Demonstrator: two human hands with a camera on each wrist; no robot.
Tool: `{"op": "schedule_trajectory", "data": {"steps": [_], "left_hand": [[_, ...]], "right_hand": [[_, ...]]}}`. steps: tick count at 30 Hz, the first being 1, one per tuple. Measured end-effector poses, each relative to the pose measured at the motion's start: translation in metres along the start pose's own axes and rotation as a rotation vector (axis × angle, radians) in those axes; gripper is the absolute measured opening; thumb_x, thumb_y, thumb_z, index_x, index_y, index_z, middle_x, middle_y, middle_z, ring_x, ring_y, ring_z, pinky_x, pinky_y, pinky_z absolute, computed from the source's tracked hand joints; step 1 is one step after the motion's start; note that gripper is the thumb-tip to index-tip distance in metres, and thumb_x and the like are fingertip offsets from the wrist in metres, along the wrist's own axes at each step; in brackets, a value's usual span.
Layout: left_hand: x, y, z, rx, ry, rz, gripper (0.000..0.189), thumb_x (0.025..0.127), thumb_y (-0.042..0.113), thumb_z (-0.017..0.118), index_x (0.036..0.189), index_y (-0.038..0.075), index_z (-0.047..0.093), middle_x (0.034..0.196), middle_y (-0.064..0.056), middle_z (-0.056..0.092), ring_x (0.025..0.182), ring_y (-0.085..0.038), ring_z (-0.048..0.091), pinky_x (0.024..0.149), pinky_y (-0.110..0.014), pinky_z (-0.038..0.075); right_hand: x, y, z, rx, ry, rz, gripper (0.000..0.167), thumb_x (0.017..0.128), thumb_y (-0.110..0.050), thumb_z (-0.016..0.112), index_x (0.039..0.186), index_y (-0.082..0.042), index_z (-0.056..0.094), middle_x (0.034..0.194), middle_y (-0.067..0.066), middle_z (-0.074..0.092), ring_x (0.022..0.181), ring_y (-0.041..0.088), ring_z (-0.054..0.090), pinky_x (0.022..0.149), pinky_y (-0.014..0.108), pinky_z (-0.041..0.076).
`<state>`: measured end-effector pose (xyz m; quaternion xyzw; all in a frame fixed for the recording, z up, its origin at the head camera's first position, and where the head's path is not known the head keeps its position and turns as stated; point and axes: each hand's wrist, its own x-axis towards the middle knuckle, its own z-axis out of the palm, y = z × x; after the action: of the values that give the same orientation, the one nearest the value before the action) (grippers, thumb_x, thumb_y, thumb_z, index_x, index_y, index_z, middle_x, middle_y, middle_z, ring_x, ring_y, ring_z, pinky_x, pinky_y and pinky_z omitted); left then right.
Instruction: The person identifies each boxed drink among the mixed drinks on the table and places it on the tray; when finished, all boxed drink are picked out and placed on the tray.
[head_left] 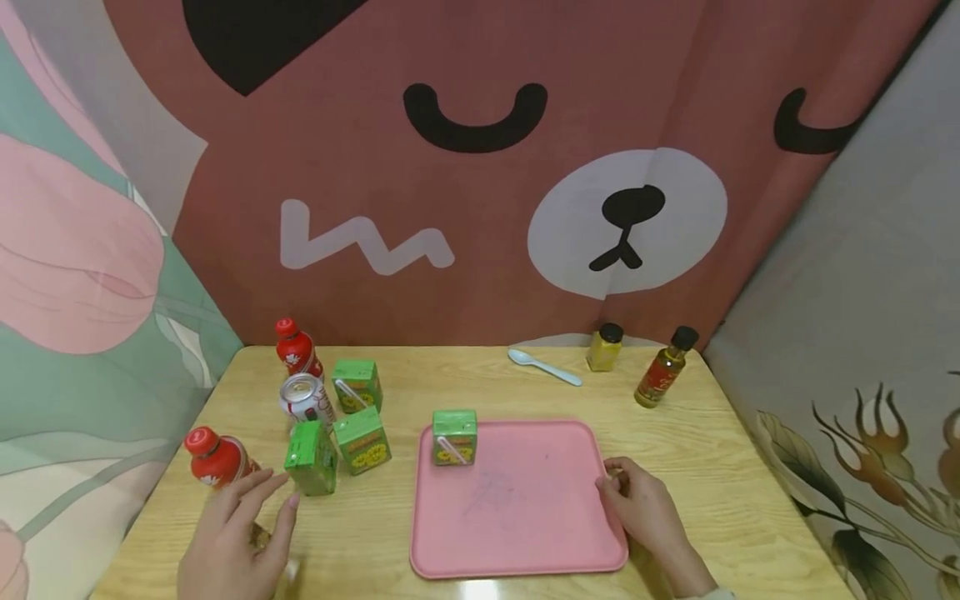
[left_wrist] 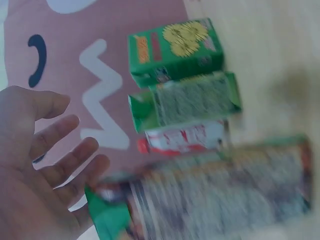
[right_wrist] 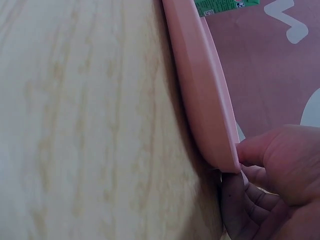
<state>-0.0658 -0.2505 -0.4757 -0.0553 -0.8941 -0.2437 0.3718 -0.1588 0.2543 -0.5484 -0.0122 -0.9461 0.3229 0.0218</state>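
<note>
My left hand (head_left: pixel 236 533) is spread near the front left, fingertips close to a green drink carton (head_left: pixel 311 458) and a red-capped bottle (head_left: pixel 221 458). In the left wrist view its fingers are apart beside a large blurred carton (left_wrist: pixel 220 195) with a green end. A brownish bit of something shows behind the palm in the head view, mostly hidden. My right hand (head_left: pixel 641 504) pinches the right rim of the pink tray (head_left: pixel 525 533), thumb above and fingers at the underside. On the tray's back left corner stands a green carton (head_left: pixel 454 437) with a straw.
Two more green cartons (head_left: pixel 363 442) stand left of the tray, beside a silver-topped can (head_left: pixel 306 400) and another red bottle (head_left: pixel 298 346). Along the back are a pale blue spoon (head_left: pixel 543 367), a yellow jar (head_left: pixel 604 347) and a dark-capped oil bottle (head_left: pixel 665 367). Patterned curtains border the table.
</note>
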Motion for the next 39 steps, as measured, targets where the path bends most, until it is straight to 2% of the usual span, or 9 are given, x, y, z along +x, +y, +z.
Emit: {"op": "schedule_trajectory", "data": {"steps": [3,6,10,13,17,23,27,33,39], "left_hand": [[-0.007,-0.016,-0.005,-0.001,0.035,0.085,0.045,0.093,0.042,0.067,0.104,-0.001,0.075,0.106,-0.019,0.068,0.087,-0.041,0.064,0.081,-0.03,0.044],[-0.013,-0.026,-0.009,0.033,0.048,0.097,0.055,0.091,0.051,0.066,0.1,-0.003,0.075,0.1,-0.026,0.068,0.078,-0.046,0.065,0.071,-0.049,0.049],[-0.022,-0.029,-0.013,0.106,0.082,-0.049,0.058,0.075,0.051,0.082,0.099,-0.001,0.076,0.101,-0.033,0.066,0.081,-0.055,0.061,0.07,-0.067,0.046],[-0.027,-0.028,-0.012,0.126,0.137,-0.115,0.075,0.076,0.068,0.075,0.097,-0.004,0.076,0.099,-0.037,0.064,0.081,-0.058,0.059,0.07,-0.069,0.044],[-0.031,-0.03,-0.008,0.095,0.16,-0.114,0.087,0.085,0.078,0.054,0.096,-0.006,0.076,0.096,-0.033,0.065,0.079,-0.053,0.06,0.074,-0.041,0.049],[-0.033,-0.032,-0.011,0.042,0.076,-0.078,0.042,0.08,0.033,0.071,0.103,-0.001,0.075,0.102,-0.027,0.064,0.084,-0.045,0.06,0.077,-0.016,0.034],[-0.031,-0.032,-0.012,0.019,0.038,-0.055,0.053,0.092,0.049,0.062,0.104,-0.001,0.074,0.107,-0.023,0.063,0.09,-0.034,0.059,0.09,-0.001,0.024],[-0.027,-0.043,-0.009,-0.082,0.016,0.095,0.06,0.1,0.052,0.049,0.1,-0.001,0.076,0.108,-0.021,0.063,0.107,-0.003,0.053,0.09,-0.003,0.034],[-0.033,-0.06,-0.001,-0.146,0.091,0.207,0.059,0.098,0.054,0.06,0.094,-0.002,0.076,0.105,-0.025,0.064,0.111,-0.01,0.057,0.097,-0.007,0.035]], "right_hand": [[0.0,0.0,0.001,-0.003,0.009,-0.011,0.028,0.095,-0.021,0.073,0.118,-0.006,0.068,0.079,-0.005,0.059,0.068,0.01,0.054,0.063,0.029,0.045],[0.001,0.001,0.001,-0.01,0.015,-0.02,0.028,0.095,-0.021,0.073,0.118,-0.006,0.068,0.079,-0.005,0.059,0.068,0.01,0.053,0.064,0.03,0.045],[0.003,0.001,0.001,-0.014,0.018,-0.028,0.028,0.095,-0.021,0.072,0.119,-0.006,0.068,0.079,-0.005,0.059,0.068,0.01,0.053,0.063,0.03,0.045],[0.003,0.001,0.001,-0.012,0.022,-0.026,0.028,0.095,-0.021,0.072,0.119,-0.006,0.068,0.079,-0.006,0.059,0.067,0.01,0.053,0.062,0.029,0.045],[0.004,0.001,0.0,-0.012,0.021,-0.019,0.029,0.095,-0.022,0.072,0.119,-0.006,0.068,0.078,-0.005,0.058,0.066,0.01,0.052,0.061,0.028,0.044],[0.003,0.0,-0.001,-0.011,-0.003,-0.008,0.03,0.096,-0.023,0.072,0.12,-0.005,0.068,0.079,-0.004,0.058,0.066,0.011,0.052,0.06,0.028,0.043],[0.002,-0.001,-0.001,-0.013,-0.01,-0.006,0.031,0.096,-0.023,0.072,0.121,-0.005,0.067,0.079,-0.004,0.058,0.067,0.011,0.051,0.061,0.028,0.043],[0.002,-0.001,0.0,-0.025,-0.012,0.0,0.031,0.096,-0.022,0.072,0.121,-0.005,0.068,0.079,-0.004,0.058,0.067,0.011,0.051,0.061,0.029,0.043],[0.001,0.0,0.001,-0.021,-0.017,0.006,0.031,0.096,-0.023,0.072,0.121,-0.005,0.067,0.079,-0.004,0.057,0.066,0.011,0.051,0.06,0.028,0.042]]}}
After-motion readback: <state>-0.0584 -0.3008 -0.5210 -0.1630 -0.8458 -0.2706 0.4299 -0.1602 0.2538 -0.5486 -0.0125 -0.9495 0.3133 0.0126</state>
